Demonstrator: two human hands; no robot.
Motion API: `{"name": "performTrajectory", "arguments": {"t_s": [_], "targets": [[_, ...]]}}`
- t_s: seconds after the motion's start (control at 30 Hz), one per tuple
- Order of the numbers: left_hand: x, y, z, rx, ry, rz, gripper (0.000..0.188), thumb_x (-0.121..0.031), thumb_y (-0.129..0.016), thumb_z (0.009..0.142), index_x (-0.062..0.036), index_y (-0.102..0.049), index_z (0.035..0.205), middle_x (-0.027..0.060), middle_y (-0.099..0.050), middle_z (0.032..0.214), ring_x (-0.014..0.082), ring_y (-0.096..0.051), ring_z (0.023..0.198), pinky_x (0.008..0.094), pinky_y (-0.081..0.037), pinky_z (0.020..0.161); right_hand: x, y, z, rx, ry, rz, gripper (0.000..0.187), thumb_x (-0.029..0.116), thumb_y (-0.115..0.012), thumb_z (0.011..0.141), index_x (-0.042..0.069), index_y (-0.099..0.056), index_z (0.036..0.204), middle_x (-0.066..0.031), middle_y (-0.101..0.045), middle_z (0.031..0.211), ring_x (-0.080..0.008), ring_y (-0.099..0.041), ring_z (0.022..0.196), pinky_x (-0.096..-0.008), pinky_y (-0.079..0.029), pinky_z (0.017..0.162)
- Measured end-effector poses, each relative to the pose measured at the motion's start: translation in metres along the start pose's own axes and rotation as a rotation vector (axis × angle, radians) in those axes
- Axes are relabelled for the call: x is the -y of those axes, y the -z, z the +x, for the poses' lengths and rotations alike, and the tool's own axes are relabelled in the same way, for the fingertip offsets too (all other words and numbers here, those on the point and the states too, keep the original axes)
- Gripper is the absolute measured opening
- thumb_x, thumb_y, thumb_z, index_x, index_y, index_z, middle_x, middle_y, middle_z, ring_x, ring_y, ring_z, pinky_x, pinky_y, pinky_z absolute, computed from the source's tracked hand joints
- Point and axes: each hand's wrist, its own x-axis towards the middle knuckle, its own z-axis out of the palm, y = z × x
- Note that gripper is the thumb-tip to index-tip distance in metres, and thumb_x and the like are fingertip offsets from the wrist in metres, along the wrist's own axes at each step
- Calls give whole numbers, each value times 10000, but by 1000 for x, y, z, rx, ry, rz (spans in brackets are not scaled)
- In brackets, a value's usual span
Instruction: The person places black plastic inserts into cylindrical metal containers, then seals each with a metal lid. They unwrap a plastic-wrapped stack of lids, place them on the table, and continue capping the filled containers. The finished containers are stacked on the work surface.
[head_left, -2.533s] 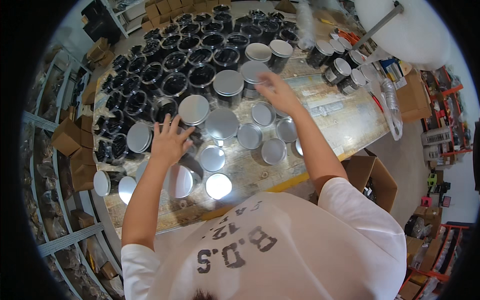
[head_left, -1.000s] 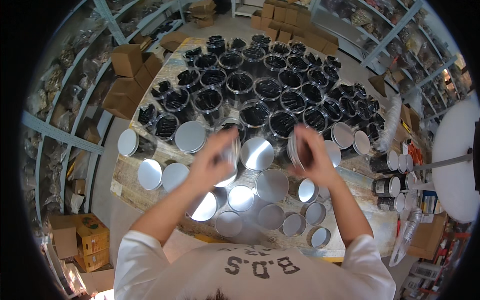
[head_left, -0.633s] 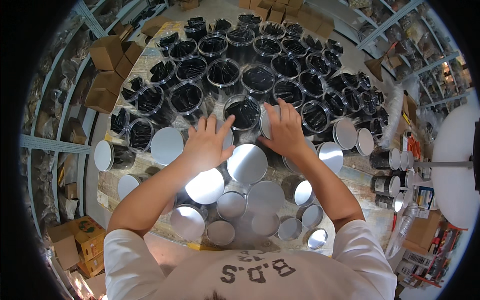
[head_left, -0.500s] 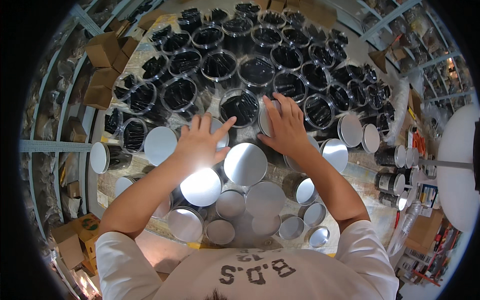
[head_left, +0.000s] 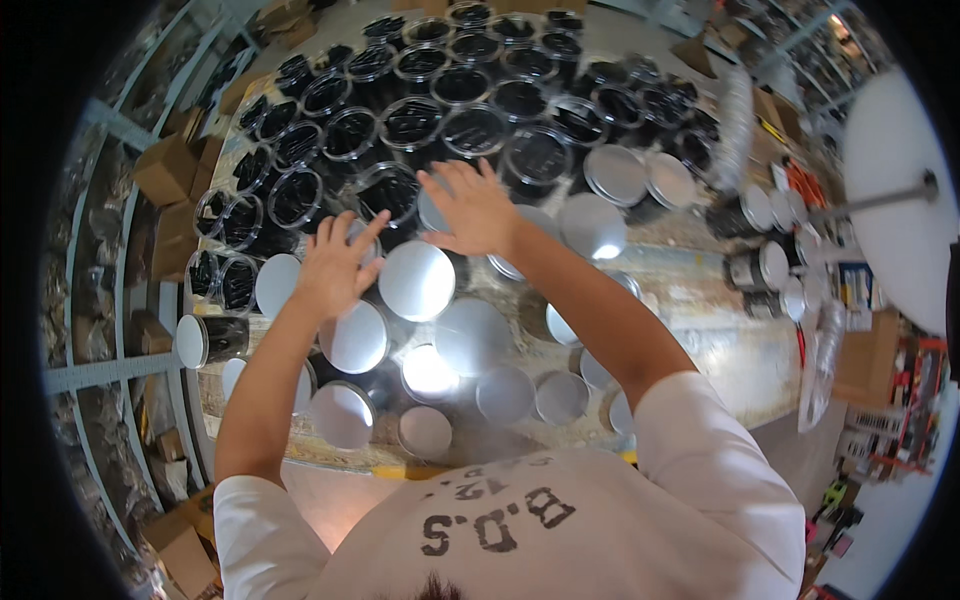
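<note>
My left hand (head_left: 335,268) lies palm down with fingers spread, over a silver-lidded jar (head_left: 362,238) that it partly hides. My right hand (head_left: 475,212) is also spread, its fingers resting over another silver lid (head_left: 432,206) that shows beside the palm. Just beyond my hands stands an uncapped clear jar (head_left: 388,192) packed with black, glossy strips or packets. Between my hands and my body sit several capped jars, among them a bright lid (head_left: 417,281) close to both hands and a duller lid (head_left: 472,337) to its right.
Rows of open clear jars (head_left: 412,122) fill the far part of the worn table (head_left: 680,330). Capped jars (head_left: 205,340) lie on their sides at the left edge, more (head_left: 757,268) at the right. Shelving (head_left: 120,375) and cardboard boxes (head_left: 165,170) flank the left; a white round object (head_left: 895,170) stands right.
The view has turned, so the jars and both hands appear further left. Both hands stay spread over the lidded jars, and the right-hand fingers look more spread apart.
</note>
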Motion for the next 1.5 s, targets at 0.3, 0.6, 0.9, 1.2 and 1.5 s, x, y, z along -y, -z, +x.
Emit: {"name": "performTrajectory", "arguments": {"t_s": [0.3, 0.6, 0.9, 1.2, 1.5], "targets": [[-26, 17, -13, -308, 61, 88, 589, -510, -392, 987, -210, -360, 1493, 192, -410, 1409, 371, -357, 1326, 553, -289, 1057, -48, 104, -119, 316, -268, -198, 879, 273, -861, 582, 237, -469, 1367, -170, -378, 1422, -403, -361, 1299, -601, -407, 918], [-279, -33, -96, -450, 221, -1796, 566, -512, -415, 1001, -46, -468, 1317, 115, -558, 1202, 251, -526, 1148, 425, -477, 896, -68, 176, -166, 47, -194, 88, 874, 234, -826, 584, 193, -467, 1380, -203, -409, 1328, -409, -387, 1250, -589, -411, 910], [-453, 26, -66, -265, -24, -2607, 939, -731, -460, 814, -206, -195, 1546, 134, -303, 1549, 325, -366, 1391, 536, -305, 1132, 15, 359, -317, -163, 22, 458, 888, 322, -770, 747, 49, -355, 1482, -234, -387, 1357, -400, -409, 1252, -453, -357, 1030], [-530, 25, -119, 687, -279, -2539, 774, -663, -368, 847, -122, -404, 1399, 122, -475, 1346, 323, -505, 1146, 429, -392, 902, 85, 413, -397, 176, 840, 606, 458, 361, -732, 755, 218, -676, 1186, -146, -508, 1309, -391, -501, 1180, -536, -442, 959], [-582, 11, -146, 846, 642, -2574, 801, -757, -325, 783, -149, -544, 1256, 152, -631, 1087, 348, -629, 775, 370, -441, 445, 38, 379, -512, -124, 202, 516, 451, 412, -717, 790, 204, -680, 1189, -170, -521, 1285, -390, -513, 1161, -470, -407, 964]]}}
